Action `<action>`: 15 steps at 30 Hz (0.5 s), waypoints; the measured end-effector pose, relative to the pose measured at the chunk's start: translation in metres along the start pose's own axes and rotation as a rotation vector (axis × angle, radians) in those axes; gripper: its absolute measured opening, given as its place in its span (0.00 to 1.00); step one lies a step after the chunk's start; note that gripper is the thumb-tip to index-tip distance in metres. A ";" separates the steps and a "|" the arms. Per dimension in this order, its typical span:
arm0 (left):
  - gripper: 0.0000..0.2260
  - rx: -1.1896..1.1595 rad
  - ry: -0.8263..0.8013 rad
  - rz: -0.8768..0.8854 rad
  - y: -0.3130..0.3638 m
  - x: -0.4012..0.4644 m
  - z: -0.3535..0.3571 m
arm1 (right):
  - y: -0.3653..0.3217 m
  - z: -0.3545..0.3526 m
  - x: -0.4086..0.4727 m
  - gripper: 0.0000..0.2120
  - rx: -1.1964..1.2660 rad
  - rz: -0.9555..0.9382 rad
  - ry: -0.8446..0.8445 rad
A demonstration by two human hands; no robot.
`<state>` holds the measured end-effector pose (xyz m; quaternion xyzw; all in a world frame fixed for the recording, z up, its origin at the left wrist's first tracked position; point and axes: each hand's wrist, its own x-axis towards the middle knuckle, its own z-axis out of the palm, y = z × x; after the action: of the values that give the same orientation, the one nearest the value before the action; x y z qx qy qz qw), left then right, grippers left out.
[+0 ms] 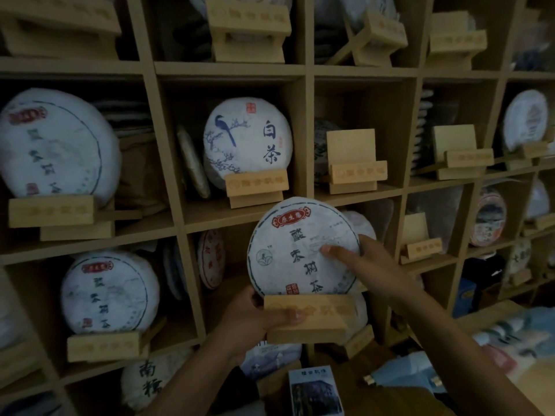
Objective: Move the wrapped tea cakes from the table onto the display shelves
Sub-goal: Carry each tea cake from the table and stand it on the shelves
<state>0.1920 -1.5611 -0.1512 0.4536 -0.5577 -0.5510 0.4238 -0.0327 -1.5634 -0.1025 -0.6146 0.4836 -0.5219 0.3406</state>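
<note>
**Tea cake held on its stand in front of the shelves**

I have a round tea cake in white paper with a red label and dark characters standing upright on a pale wooden display stand. Both are held up in front of the brown wooden grid of display shelves, level with the lower middle cubby and not yet set inside it.

My left hand grips the left end of the stand, thumb curled across its front lip. My right hand holds the right edge of the cake, thumb laid flat on its face and fingers wrapped behind.

In the cubby above stands a white-wrapped cake printed with a blue bird on a branch, on its own stand. To the right of that, an empty pale wooden stand sits in its cubby. Lower left, a matching white cake with a red label is already displayed.
</note>
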 end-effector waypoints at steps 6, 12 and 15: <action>0.29 -0.040 0.032 0.007 -0.018 0.013 -0.017 | 0.022 0.027 0.019 0.20 -0.012 0.035 0.077; 0.34 -0.028 0.086 -0.009 -0.043 0.026 -0.040 | 0.045 0.057 0.037 0.14 0.145 0.130 0.022; 0.31 -0.027 0.110 -0.010 -0.056 0.036 -0.051 | 0.055 0.072 0.049 0.11 0.145 0.151 0.024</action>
<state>0.2359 -1.6071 -0.2061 0.4800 -0.5238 -0.5349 0.4573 0.0232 -1.6326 -0.1536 -0.5438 0.4937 -0.5356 0.4168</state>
